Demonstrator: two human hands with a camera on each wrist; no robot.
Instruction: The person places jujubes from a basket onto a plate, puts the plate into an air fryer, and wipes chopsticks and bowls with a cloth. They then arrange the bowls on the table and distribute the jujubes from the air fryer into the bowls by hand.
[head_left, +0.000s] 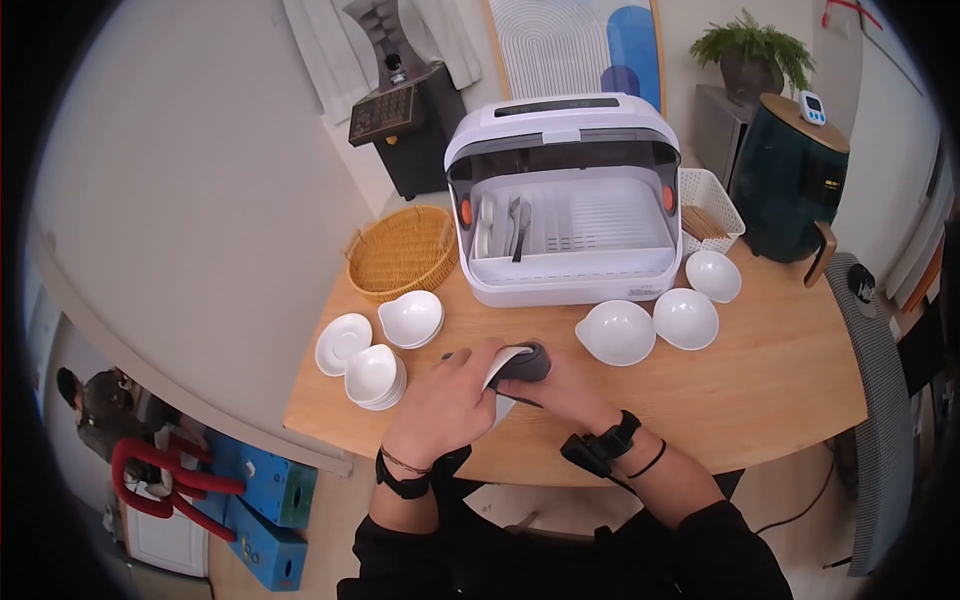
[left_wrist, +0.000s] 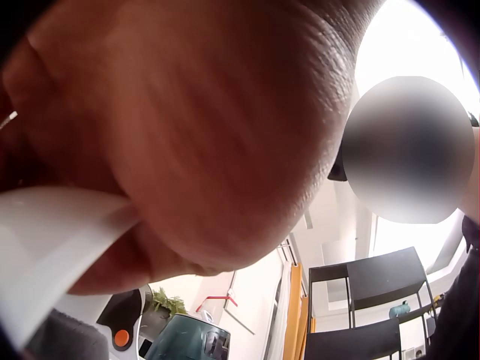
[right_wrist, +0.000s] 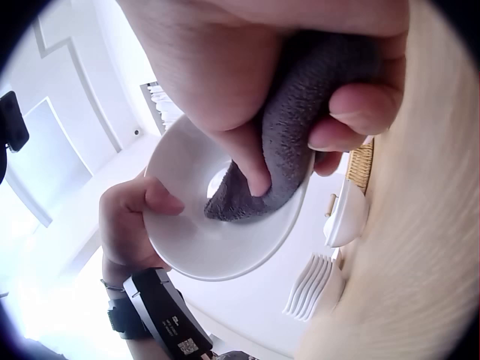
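Observation:
A white dish point(right_wrist: 225, 251) is tilted up on its side in the right wrist view; my left hand point(right_wrist: 131, 217) grips its rim, thumb on the inner face. My right hand point(right_wrist: 300, 82) pinches a dark grey cloth point(right_wrist: 289, 135), which lies folded over the opposite rim and against the inside. In the head view my left hand point(head_left: 445, 400) and right hand point(head_left: 565, 388) meet above the table's front part, the cloth point(head_left: 527, 365) between them. The left wrist view shows my left palm point(left_wrist: 217, 135) close up beside the dish point(left_wrist: 52, 232).
Stacked white bowls point(head_left: 375, 378), a saucer point(head_left: 344, 343) and a wicker basket point(head_left: 402, 255) stand left. Several white bowls point(head_left: 617, 333) sit right. Behind are a white dish cabinet point(head_left: 560, 290) with utensils inside, a white basket point(head_left: 735, 215) and a green air fryer point(head_left: 790, 180) on the table point(head_left: 770, 385).

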